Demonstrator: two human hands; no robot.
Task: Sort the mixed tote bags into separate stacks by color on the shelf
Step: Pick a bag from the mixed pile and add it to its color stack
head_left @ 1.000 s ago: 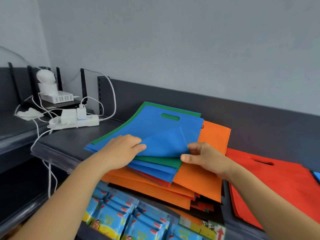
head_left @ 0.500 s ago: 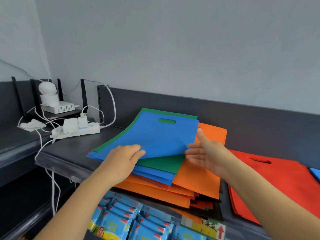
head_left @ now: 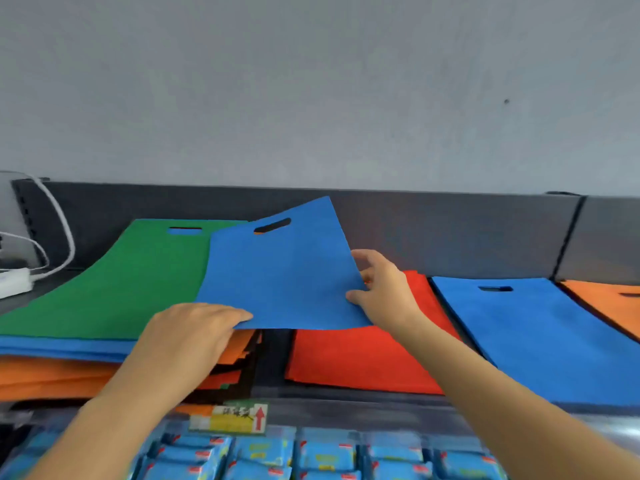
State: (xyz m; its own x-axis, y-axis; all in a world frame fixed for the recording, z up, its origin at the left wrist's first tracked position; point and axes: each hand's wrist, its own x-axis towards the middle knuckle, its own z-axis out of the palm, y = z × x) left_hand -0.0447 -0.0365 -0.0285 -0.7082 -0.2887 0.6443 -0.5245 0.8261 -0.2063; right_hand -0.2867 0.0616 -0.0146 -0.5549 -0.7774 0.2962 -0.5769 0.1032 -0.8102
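1. While the sort is in full swing, start at nine o'clock: a white power strip with looping cables sits at the far end of the dark grey metal shelf, near the mixed pile.
2. On that pile, at eight o'clock, a flat green non-woven tote bag lies on top, with blue and orange layers beneath. All of it is unsorted, and I see no green stack anywhere.
3. At seven o'clock the left hand lies palm down on the pile's right end. Its fingers are nearly straight, the tips tucked under the raised bag's lower-left corner, and it grips nothing I can see.
4. Dead centre is the flat blue non-woven tote bag with a die-cut handle slot. It is lifted off the pile and tilted, slot end toward twelve o'clock.
5. At its three o'clock edge the right hand pinches the fabric, thumb on the face and fingers curled behind.
6. At five o'clock the red stack lies flat on the shelf, its near-left part beneath the raised bag.
7. At four o'clock, just beside the red, sits the blue stack, surely this bag's home. The orange stack is at three o'clock, cut off by the frame.
8. Three colour stacks are started, but the pile looks thick, so plenty is left.
9. At six o'clock, below the shelf edge, are a yellow price label and blue packets.
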